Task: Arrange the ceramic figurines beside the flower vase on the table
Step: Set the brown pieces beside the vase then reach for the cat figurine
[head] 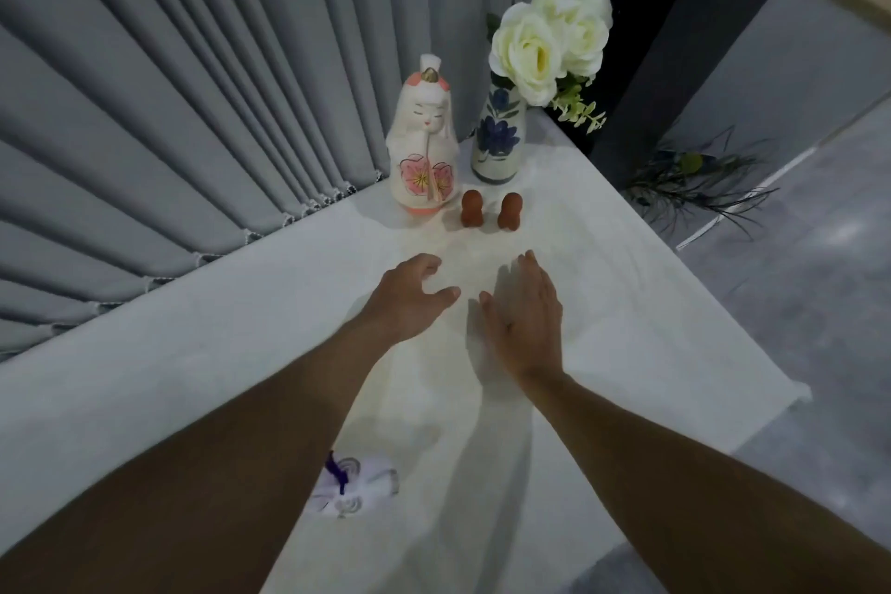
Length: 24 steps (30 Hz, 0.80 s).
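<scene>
White table point(651, 304): left hand point(410, 299) curled, right hand point(525, 314) flat, both empty.

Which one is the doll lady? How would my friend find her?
Look to the far corner of the white table, where the vase of white flowers stands by the grey curtain. Just left of the vase is the doll. She is the tallest figurine, white with pink flowers painted on her front, unlike the two small brown figurines before her.

Bare desk point(602, 304) lies open ahead of both empty hands; two small brown figurines point(491, 208), a white doll point(424, 145) and the vase point(499, 135) crowd the far corner against the curtain point(193, 87).
</scene>
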Each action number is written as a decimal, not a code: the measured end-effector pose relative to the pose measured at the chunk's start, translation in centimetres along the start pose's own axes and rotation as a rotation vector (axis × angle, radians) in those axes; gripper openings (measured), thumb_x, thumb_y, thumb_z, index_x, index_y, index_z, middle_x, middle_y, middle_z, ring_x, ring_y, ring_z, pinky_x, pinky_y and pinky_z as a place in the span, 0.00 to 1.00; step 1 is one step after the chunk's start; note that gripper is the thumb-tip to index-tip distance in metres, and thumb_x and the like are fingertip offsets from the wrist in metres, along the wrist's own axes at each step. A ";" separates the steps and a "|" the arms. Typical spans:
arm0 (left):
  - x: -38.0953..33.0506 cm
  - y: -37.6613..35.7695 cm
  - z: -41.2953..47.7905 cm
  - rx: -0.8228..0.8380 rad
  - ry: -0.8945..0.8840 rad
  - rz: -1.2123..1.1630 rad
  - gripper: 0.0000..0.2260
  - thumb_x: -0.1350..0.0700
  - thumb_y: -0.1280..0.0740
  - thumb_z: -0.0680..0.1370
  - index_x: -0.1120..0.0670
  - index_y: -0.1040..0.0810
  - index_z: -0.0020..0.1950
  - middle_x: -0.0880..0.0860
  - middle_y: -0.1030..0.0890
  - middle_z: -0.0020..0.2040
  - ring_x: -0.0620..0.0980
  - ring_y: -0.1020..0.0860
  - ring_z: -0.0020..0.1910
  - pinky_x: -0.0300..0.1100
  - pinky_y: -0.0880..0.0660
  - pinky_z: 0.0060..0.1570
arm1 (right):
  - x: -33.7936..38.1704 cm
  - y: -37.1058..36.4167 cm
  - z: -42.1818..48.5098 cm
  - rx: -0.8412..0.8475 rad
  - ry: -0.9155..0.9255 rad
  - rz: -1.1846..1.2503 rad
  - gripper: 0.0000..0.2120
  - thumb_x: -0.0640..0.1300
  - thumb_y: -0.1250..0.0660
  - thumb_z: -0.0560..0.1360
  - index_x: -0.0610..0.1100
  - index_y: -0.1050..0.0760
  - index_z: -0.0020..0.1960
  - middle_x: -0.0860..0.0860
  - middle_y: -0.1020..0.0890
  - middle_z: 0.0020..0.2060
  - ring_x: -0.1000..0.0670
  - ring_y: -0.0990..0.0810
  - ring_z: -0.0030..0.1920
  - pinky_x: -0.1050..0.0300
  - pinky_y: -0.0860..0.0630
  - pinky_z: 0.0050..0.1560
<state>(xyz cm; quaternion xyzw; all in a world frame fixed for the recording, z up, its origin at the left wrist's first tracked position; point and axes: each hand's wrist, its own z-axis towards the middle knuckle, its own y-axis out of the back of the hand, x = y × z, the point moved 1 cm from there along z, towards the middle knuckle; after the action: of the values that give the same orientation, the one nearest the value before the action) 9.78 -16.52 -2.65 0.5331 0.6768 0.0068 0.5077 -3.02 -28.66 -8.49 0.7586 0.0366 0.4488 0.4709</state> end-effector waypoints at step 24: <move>12.2 3.0 -17.1 0.322 -0.184 0.667 0.31 0.44 0.24 0.70 0.47 0.29 0.71 0.48 0.24 0.66 0.54 0.23 0.61 0.50 0.26 0.61 | -1.5 -4.1 -15.5 0.178 0.270 -0.554 0.40 0.69 0.58 0.81 0.45 0.57 0.84 0.48 0.57 0.83 0.44 0.61 0.83 0.42 0.57 0.82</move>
<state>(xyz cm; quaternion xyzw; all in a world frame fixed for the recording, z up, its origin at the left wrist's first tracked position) 1.08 2.76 -0.94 0.7952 0.4103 0.0173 0.4460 -13.51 -16.59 -10.14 0.6917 0.3427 0.3951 0.4980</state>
